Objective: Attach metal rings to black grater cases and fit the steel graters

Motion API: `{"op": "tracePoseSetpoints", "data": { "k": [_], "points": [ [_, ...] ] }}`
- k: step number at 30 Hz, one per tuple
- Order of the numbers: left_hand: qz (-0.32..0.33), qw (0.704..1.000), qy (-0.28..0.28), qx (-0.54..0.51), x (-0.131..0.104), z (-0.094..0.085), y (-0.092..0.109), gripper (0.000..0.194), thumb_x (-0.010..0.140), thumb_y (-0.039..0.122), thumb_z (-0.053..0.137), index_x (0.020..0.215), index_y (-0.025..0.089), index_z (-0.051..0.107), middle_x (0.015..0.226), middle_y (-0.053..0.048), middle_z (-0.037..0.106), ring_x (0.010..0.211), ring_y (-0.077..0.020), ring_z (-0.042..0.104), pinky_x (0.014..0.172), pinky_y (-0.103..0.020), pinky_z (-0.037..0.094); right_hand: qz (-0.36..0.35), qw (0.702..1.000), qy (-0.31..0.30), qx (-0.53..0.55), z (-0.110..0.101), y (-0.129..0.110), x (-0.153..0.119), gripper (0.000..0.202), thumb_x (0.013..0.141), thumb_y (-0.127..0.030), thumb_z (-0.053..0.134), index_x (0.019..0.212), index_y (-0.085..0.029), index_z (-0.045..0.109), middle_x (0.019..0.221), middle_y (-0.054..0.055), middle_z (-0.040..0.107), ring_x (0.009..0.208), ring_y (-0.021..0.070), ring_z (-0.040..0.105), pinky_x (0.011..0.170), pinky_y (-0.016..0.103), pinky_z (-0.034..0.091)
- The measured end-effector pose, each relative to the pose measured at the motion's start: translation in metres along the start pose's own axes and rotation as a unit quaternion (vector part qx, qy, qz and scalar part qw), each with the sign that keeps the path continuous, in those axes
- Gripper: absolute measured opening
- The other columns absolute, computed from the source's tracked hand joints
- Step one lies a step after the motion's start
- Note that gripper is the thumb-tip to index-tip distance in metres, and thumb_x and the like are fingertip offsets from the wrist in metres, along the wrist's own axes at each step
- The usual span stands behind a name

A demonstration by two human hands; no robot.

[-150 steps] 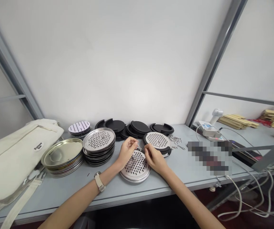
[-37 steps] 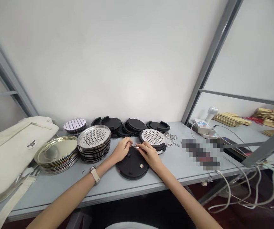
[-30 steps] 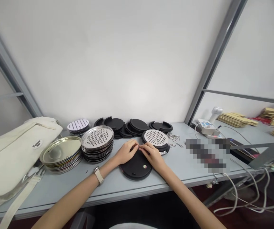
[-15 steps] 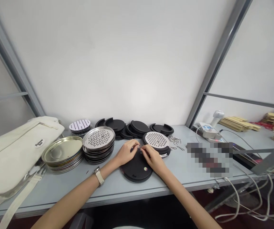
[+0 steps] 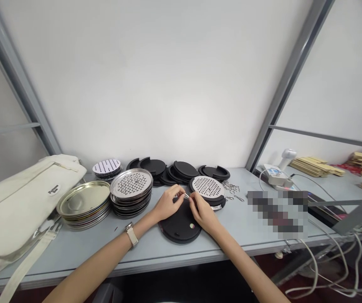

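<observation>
My left hand (image 5: 168, 203) and my right hand (image 5: 202, 210) meet over a black round disc (image 5: 179, 229), fingers pinched. Between the fingertips shows a small, thin, shiny metal piece (image 5: 186, 196), gripped at both ends; its exact kind is too small to tell. The disc lies flat on the table, with a small round coloured sticker (image 5: 192, 226) near its right side; my hands partly cover its far edge. Just behind my right hand is a black holder with a perforated white disc (image 5: 208, 186) on top. Several small metal loops (image 5: 231, 187) lie to its right.
Left are a stack of perforated metal lids (image 5: 132, 184), gold-coloured round lids (image 5: 84, 198) and a cream bag (image 5: 23, 202). Black round holders (image 5: 185, 169) line the wall. To the right are cables (image 5: 313, 256), a white device (image 5: 275, 173) and wooden pieces (image 5: 313, 166).
The metal piece shows more plainly between my fingertips, and my right fingers have shifted slightly. Another person's hand at the far right edge is out of sight now.
</observation>
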State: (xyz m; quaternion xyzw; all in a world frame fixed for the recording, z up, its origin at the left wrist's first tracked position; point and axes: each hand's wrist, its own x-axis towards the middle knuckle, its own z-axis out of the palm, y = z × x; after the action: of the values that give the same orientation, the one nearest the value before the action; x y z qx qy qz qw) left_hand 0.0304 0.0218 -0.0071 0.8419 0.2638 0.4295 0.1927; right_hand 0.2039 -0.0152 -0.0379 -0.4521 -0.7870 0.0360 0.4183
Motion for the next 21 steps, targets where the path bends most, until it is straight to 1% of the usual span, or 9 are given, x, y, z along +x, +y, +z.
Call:
{"op": "tracePoseSetpoints", "data": {
  "k": [3,6,10,13,16,21],
  "points": [
    [-0.01,1.0,-0.004,-0.012,0.0004,-0.0009,0.0009,0.013,0.091,0.02,0.046,0.081,0.018,0.054,0.08,-0.002,0.054,0.076,-0.0152,0.052,0.072,-0.027,0.043,-0.005,1.0,-0.003,0.011,-0.0001,-0.0006,-0.0008,0.007,0.096,-0.026,0.042,0.09,-0.022,0.043,0.074,-0.001,0.051,0.063,0.0141,0.051,0.059,0.025,0.041],
    [-0.015,1.0,-0.003,-0.022,0.0008,-0.0019,0.0014,0.017,0.09,0.022,0.046,0.076,0.018,0.051,0.076,-0.001,0.051,0.073,-0.0149,0.05,0.07,-0.027,0.042,-0.026,1.0,-0.005,0.002,-0.0004,-0.0019,-0.0012,0.01,0.096,-0.023,0.039,0.087,-0.022,0.042,0.073,-0.001,0.05,0.062,0.0139,0.05,0.058,0.025,0.04],
    [-0.01,0.999,-0.003,-0.032,0.001,-0.0022,0.0022,0.017,0.09,0.02,0.046,0.074,0.018,0.05,0.076,-0.001,0.05,0.073,-0.0144,0.05,0.069,-0.026,0.041,-0.051,0.998,-0.012,-0.015,-0.0027,-0.0068,-0.0003,0.015,0.096,-0.02,0.035,0.083,-0.022,0.041,0.075,0.001,0.049,0.065,0.0144,0.049,0.06,0.025,0.039],
    [-0.008,0.999,-0.004,-0.032,0.0008,-0.0018,0.0028,0.016,0.089,0.018,0.046,0.074,0.018,0.05,0.076,-0.001,0.05,0.073,-0.0144,0.05,0.069,-0.026,0.041,-0.062,0.998,-0.013,-0.013,-0.0045,-0.0096,0.0002,0.015,0.096,-0.018,0.035,0.084,-0.022,0.043,0.076,0.001,0.05,0.067,0.0146,0.049,0.062,0.026,0.039],
    [-0.014,0.999,-0.012,-0.031,0.0004,-0.0026,0.0033,0.015,0.089,0.02,0.046,0.075,0.018,0.051,0.077,-0.001,0.05,0.074,-0.0154,0.049,0.07,-0.028,0.041,-0.068,0.998,-0.004,-0.017,-0.0052,-0.0096,-0.0002,0.016,0.095,-0.017,0.034,0.082,-0.022,0.043,0.073,0.0,0.05,0.064,0.0141,0.048,0.059,0.025,0.038],
    [-0.011,0.998,-0.034,-0.053,-0.0003,-0.007,0.0061,0.013,0.091,0.024,0.044,0.085,0.018,0.053,0.084,-0.003,0.053,0.079,-0.0167,0.052,0.075,-0.029,0.043,-0.062,0.998,0.003,-0.026,-0.0061,-0.0052,-0.0025,0.019,0.094,-0.017,0.035,0.076,-0.023,0.039,0.068,-0.001,0.044,0.058,0.0135,0.043,0.056,0.026,0.034]
  ]
}}
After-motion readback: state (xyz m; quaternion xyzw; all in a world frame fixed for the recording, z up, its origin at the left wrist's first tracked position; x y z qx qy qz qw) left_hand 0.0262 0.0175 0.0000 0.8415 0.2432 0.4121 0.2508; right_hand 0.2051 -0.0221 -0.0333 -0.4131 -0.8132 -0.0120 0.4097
